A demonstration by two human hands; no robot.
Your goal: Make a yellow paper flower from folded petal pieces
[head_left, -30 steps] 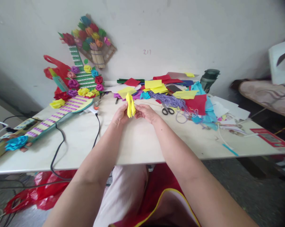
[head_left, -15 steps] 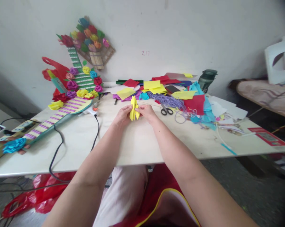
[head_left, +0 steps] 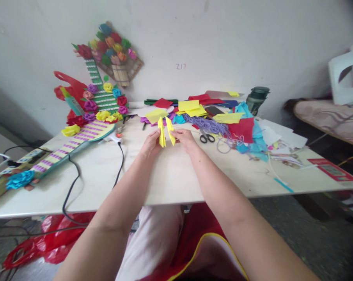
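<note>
In the head view, the left hand [head_left: 153, 143] pinches a crisply pleated yellow paper [head_left: 161, 133] while the right hand [head_left: 184, 138] pinches a slimmer yellow fold [head_left: 170, 128] just beside it, both near-upright over the smooth, pale counter [head_left: 173, 179], probably edge-held to spare the thin creases.

folded papers [head_left: 162, 136]: bright yellow | worktop [head_left: 172, 175]: off-white | yarn [head_left: 208, 125]: lilac | scissor handles [head_left: 208, 138]: black | bottle [head_left: 256, 100]: dark green | flat panel [head_left: 77, 143]: pale yellow, purple stripes | upright panel [head_left: 107, 100]: green, white stripes | garment [head_left: 204, 222]: red, yellow edging | wall [head_left: 211, 47]: greyish white
</note>
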